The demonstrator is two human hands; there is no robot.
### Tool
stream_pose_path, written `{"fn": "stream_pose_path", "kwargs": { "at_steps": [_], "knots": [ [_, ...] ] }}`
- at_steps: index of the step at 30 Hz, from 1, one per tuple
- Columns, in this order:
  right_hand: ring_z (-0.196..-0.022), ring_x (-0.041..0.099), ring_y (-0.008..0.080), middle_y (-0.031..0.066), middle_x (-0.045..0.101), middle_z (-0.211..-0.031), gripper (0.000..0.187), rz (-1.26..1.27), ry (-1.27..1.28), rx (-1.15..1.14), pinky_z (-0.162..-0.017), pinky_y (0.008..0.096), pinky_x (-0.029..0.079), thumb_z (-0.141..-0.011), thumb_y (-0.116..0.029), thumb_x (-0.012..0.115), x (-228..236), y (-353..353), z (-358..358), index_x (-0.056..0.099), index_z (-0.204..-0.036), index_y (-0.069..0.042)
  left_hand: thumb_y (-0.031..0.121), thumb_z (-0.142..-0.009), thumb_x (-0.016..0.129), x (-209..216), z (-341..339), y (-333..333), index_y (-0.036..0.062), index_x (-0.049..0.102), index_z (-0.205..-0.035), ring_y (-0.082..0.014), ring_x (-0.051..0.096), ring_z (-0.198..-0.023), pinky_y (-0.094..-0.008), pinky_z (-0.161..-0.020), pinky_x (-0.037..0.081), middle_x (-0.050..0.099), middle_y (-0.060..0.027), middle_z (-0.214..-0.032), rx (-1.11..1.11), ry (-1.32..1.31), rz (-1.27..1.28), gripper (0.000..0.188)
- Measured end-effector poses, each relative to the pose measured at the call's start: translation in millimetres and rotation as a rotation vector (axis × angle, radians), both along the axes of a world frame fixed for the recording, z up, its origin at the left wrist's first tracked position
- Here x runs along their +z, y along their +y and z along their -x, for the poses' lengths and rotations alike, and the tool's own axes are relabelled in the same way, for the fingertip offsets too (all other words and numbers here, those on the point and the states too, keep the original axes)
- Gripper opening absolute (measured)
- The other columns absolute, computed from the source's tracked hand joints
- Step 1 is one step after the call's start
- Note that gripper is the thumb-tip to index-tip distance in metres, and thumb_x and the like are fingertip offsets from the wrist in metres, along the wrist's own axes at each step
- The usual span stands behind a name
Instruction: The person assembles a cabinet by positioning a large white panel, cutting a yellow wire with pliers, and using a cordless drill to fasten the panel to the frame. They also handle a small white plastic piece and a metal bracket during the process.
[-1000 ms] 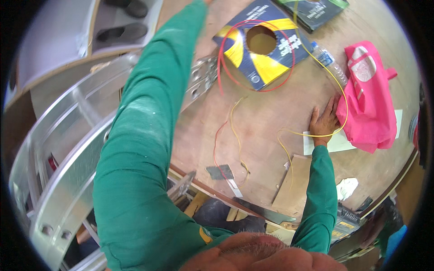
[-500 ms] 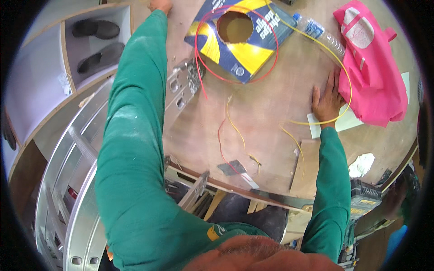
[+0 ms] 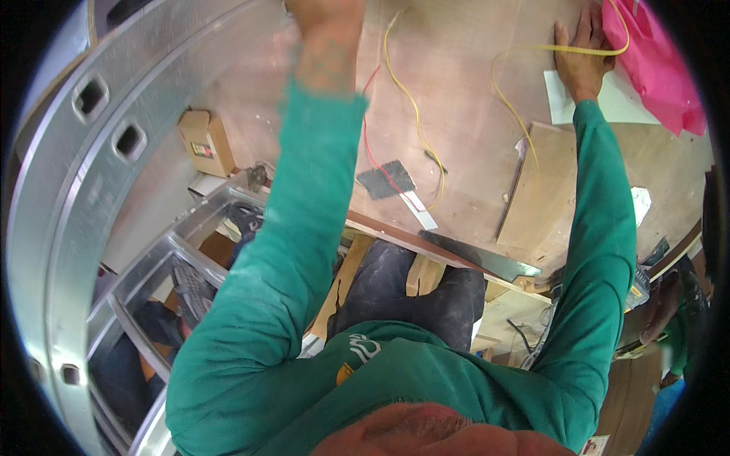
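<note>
Both hands are stretched far out over the plywood tabletop point(image 3: 464, 99), well apart from each other. Right hand point(image 3: 582, 49) lies flat, fingers spread and unclosed, pressing on the yellow wire point(image 3: 566, 50) where it crosses the top edge of the white paper sheet point(image 3: 620, 102); the wire passes under or just beside the fingers, and I cannot tell whether any finger pinches it. Left hand point(image 3: 323, 19) sits at the very top edge of the view, blurred and cut off, so whether it is closed on anything cannot be told.

Taking the paper sheet as the landmark: the yellow wire runs from the pink bag point(image 3: 654, 68), just right of the sheet, leftward across the sheet's top edge beneath the right hand, then curves down past the sheet's left side along a loose plywood offcut point(image 3: 544, 190). A second yellow run lies well left of the sheet, with its long axis from the far edge of the table toward the near edge, ending beside a dark grey patch point(image 3: 385, 180) and a red wire point(image 3: 370, 144). That left run lies just right of the left forearm, so the left hand is the nearer one to it, while the right hand already rests on the strand by the sheet.
</note>
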State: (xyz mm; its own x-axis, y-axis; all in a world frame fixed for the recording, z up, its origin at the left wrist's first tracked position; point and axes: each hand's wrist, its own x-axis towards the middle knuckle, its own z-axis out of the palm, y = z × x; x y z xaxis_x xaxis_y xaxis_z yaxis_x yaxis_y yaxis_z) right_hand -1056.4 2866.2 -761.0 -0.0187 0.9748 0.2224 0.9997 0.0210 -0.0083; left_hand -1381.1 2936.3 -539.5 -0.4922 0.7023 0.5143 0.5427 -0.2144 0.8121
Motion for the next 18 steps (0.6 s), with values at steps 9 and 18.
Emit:
{"fn": "stream_pose_path", "kwargs": {
  "at_steps": [9, 18],
  "knots": [
    [-0.14, 0.041, 0.0408, 0.0314, 0.045, -0.149, 0.068, 0.564, 0.474, 0.284, -0.123, 0.041, 0.027, -0.095, -0.028, 0.056, 42, -3, -32, 0.038, -0.144, 0.015, 0.034, -0.111, 0.049, 24, 12, -420, -0.0004, 0.051, -0.119, -0.0195, 0.066, -0.087, -0.042, -0.089, 0.06, 0.06, -0.0069, -0.092, 0.102, -0.548, 0.48, 0.035],
    [-0.098, 0.069, 0.0369, 0.0195, 0.073, -0.107, 0.039, 0.237, 0.861, 0.105, -0.088, 0.0469, 0.054, -0.096, -0.036, 0.069, 97, -270, 143, 0.069, -0.117, -0.003, 0.032, -0.112, 0.049, 16, 0, -584, 0.0014, 0.052, -0.122, -0.0195, 0.07, -0.086, -0.029, -0.076, 0.053, 0.064, -0.0056, -0.089, 0.199, -1.01, 0.493, 0.033]
  ]
}}
